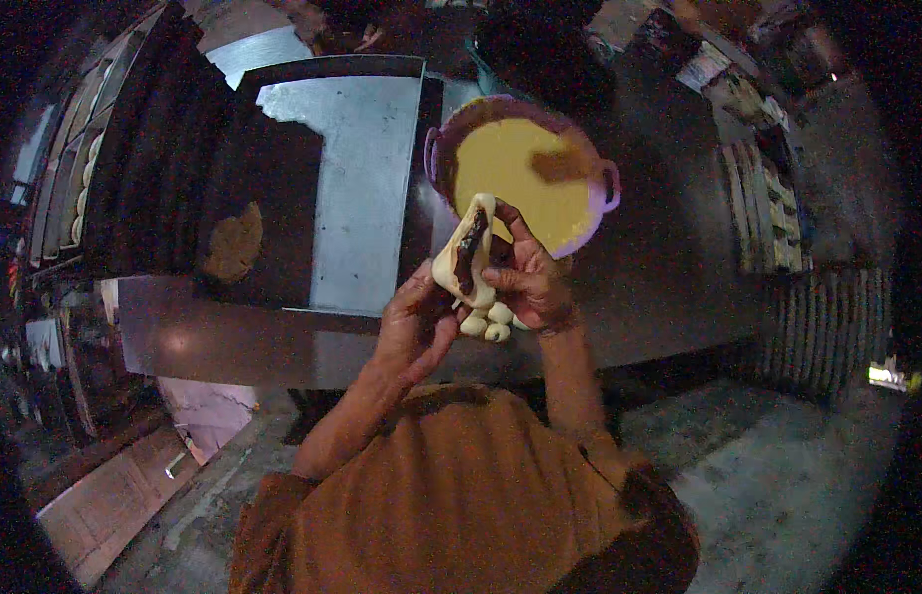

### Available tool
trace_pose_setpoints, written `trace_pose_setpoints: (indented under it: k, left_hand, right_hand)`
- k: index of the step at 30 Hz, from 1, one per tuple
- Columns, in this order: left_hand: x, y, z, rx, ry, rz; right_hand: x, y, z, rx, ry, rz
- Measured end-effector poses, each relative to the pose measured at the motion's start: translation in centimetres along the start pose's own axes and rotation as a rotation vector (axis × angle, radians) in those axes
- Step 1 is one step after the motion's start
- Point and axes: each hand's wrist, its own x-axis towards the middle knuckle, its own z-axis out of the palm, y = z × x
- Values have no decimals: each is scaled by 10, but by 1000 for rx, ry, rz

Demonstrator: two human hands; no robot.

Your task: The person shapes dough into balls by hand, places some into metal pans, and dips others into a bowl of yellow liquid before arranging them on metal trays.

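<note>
I see a pale cream folded dough piece [468, 252] with dark brown filling, above a purple-rimmed round basin [608, 188] of yellow batter.

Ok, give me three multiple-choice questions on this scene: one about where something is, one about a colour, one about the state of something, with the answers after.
1. Where is the round purple-rimmed bowl of yellow batter?
A. On the floor
B. On the dark counter beyond the hands
C. In the person's lap

2. What colour is the filling in the pale folded dough piece?
A. Dark brown
B. Green
C. White

3. How is the dough piece held?
A. Lying flat on the counter
B. Raised between the left hand and right hand
C. Resting in the bowl

Answers: 1 B, the bowl sits on the counter behind the raised hands. 2 A, a dark strip shows in the open fold. 3 B, both hands grip it above the counter.
</note>
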Motion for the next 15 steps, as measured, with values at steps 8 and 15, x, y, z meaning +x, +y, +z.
trace_pose_setpoints:
  k: [8,15]
  left_hand:
    - [-9,19,1,-1,87,-14]
    - [-46,42,6,799,99,258]
  right_hand:
    - [-37,63,-2,-325,349,-288]
    - [-56,46,58,-1814,89,-651]
